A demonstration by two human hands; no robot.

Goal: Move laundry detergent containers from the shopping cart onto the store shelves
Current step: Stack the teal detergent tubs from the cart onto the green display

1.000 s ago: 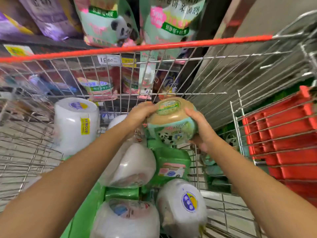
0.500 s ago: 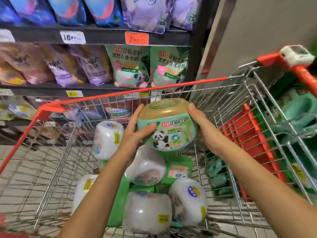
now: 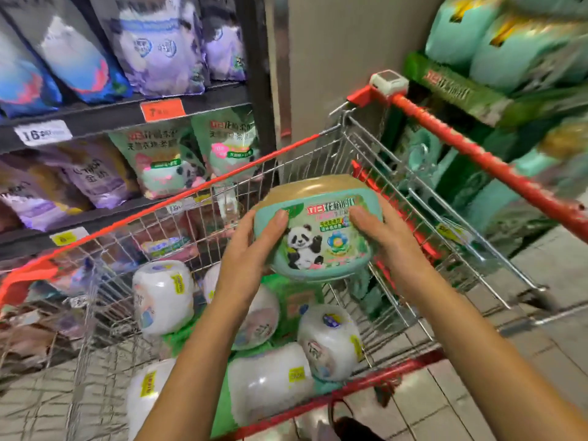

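One green panda detergent tub point(image 3: 318, 240) is gripped above the shopping cart point(image 3: 222, 183) by the left hand point(image 3: 251, 253) and right hand point(image 3: 383, 237), fingers curled round its sides; five white wrapped tubs point(image 3: 162, 294) are seen below.

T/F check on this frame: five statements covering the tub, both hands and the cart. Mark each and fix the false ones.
1. The left hand and the right hand both grip the panda tub. True.
2. The panda tub stands on a shelf. False: it is held in the air over the shopping cart.
3. The panda tub has a tan lid. True.
4. The shopping cart holds nothing. False: several white tubs lie in it.
5. The right hand grips the cart's push bar. False: it is on the panda tub, and no hand touches the red handle.
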